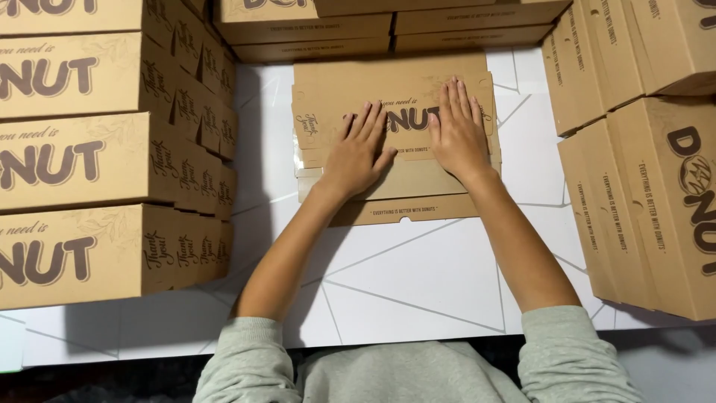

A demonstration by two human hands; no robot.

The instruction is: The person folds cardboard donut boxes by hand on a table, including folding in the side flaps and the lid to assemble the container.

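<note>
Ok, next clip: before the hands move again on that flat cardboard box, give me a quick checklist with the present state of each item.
1. Left hand flat on the unfolded brown box, fingers spread: ok.
2. Right hand flat on the same box, beside the left: ok.
3. Box lies fully on the white table, no edge overhanging: ok.
4. Bare table around the box on the near side: ok.
5. Stacks of finished boxes at left and right stand apart from the hands: ok.
6. Whether more flat sheets lie under the top one: layered edges show, count cannot tell.
</note>
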